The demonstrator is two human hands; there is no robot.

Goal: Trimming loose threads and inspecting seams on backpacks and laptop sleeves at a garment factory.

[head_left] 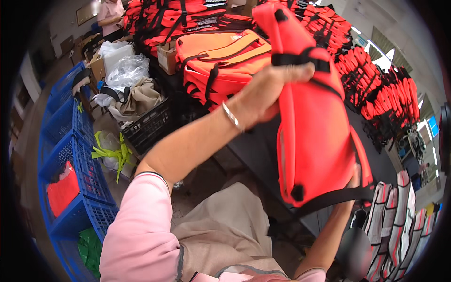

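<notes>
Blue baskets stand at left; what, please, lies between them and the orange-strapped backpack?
The head view shows a black crate, beige cloth, clear plastic and cardboard.

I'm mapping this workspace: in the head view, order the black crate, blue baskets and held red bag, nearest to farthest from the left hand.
1. Held red bag: touching the left hand, right of centre.
2. Black crate: to the hand's left.
3. Blue baskets: farther left, past the crate.

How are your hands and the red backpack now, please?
Left hand grips red backpack, upper part. Right hand partly hidden at its lower side. Backpack tilted. Black strap crosses before right forearm.
</notes>
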